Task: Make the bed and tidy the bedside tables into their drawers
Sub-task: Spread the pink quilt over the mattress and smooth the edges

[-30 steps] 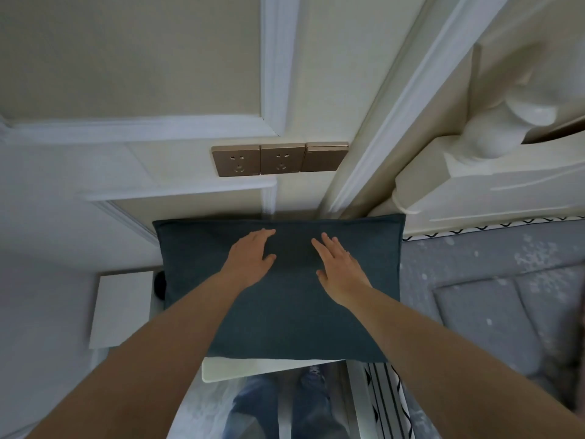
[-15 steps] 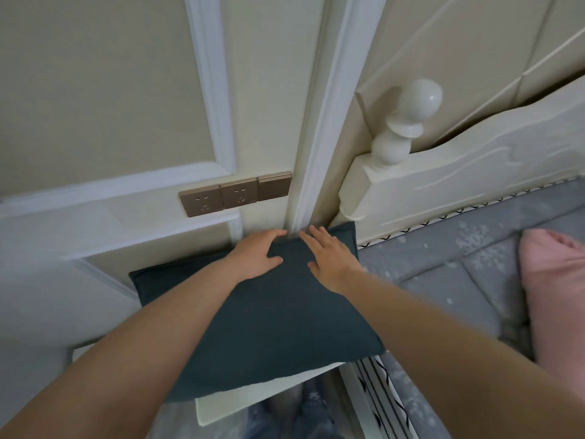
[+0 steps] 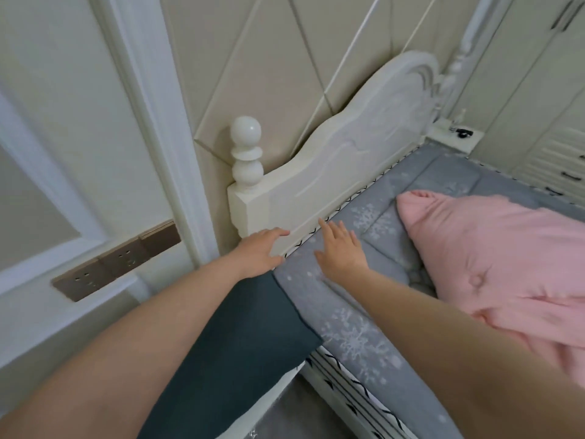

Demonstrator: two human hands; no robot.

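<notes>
A dark teal cushion (image 3: 234, 343) lies on the bedside table, partly under my left forearm. My left hand (image 3: 261, 248) hovers with straight fingers at the corner where the white headboard (image 3: 348, 160) meets the mattress. My right hand (image 3: 342, 248) lies flat and open on the grey snowflake mattress pad (image 3: 357, 337) near the headboard. A crumpled pink duvet (image 3: 493, 264) is heaped on the bed to the right. Neither hand holds anything.
Bronze wall sockets (image 3: 117, 261) sit on the panelled wall to the left. A white bedpost knob (image 3: 246, 153) rises at the headboard's end. The far bedside table (image 3: 456, 134) holds small dark items. White wardrobe drawers (image 3: 557, 172) stand at the far right.
Both hands have left the teal cushion and moved right to the head corner of the bed. The view has swung right, bringing the pink duvet and headboard into sight.
</notes>
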